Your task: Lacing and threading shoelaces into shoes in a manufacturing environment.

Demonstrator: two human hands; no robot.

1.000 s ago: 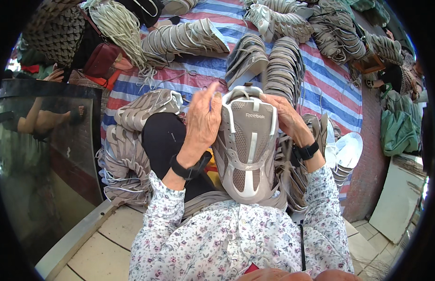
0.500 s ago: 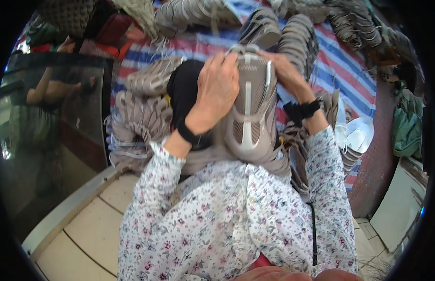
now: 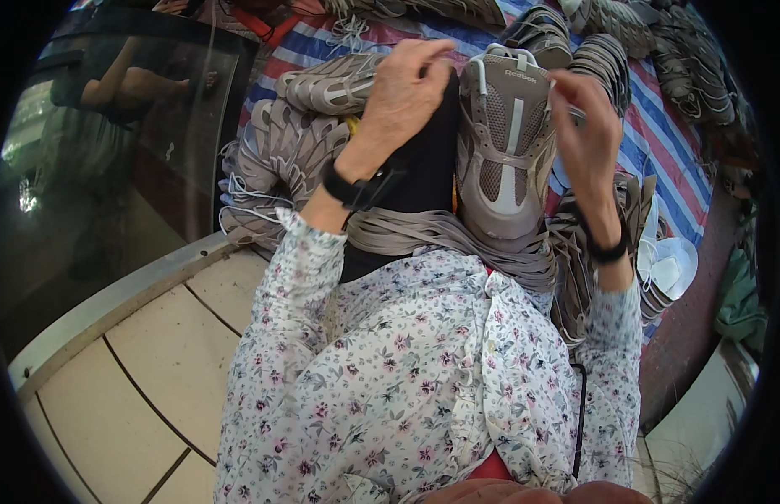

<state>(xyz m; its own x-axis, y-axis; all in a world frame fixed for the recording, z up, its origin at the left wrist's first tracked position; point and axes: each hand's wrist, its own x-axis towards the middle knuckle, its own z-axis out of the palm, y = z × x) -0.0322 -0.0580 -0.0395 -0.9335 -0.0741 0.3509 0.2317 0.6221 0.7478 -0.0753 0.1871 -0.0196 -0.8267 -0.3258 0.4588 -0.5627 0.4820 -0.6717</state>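
A beige-grey sneaker upper with mesh panels and a white centre strip lies over my lap, toe toward me. White lace runs along its collar end. My left hand is raised to the left of the upper, apart from it, above my black-clothed leg. Its thumb and forefinger are parted, with nothing visible between them. Close by the upper's right edge is my right hand, slightly blurred, fingers stretched out and apart. Whether its fingertips touch the upper I cannot tell.
Grey cords or strips lie bundled across my lap. Stacked uppers stand left, far right and beside my right arm, on a striped sheet. White pieces lie right. A dark glass panel borders the left.
Both hands have come off the upper's collar end; the left moved aside to the left, the right drew back along the right edge. The view has shifted, so the upper sits further right.
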